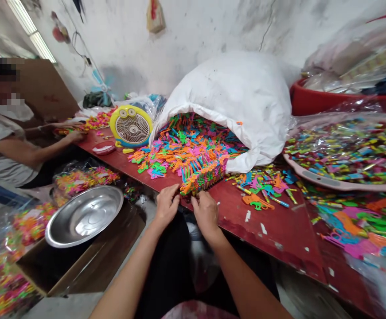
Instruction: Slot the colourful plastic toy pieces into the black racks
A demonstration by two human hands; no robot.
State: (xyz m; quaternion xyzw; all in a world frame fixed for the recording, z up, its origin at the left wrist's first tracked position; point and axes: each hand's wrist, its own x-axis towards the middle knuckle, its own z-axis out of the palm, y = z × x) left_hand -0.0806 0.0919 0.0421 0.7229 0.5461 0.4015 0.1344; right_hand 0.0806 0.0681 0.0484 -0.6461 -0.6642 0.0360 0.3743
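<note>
- The row of bright plastic pieces [206,173] lies on the red table [286,228], its near end at the table's edge, between the fingertips of both hands
- Left hand [167,204]: fingers bent, tips just beside the row's near left corner; whether they grip it, I cannot tell
- Right hand [206,212]: thumb close by the near end, fingers curled, their hold unclear
- Loose pieces [166,148] spill from the white sack [229,93] behind

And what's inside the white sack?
The white sack shows colorful plastic pieces at its mouth, spilling onto the red table; whatever lies deeper is covered.
</note>
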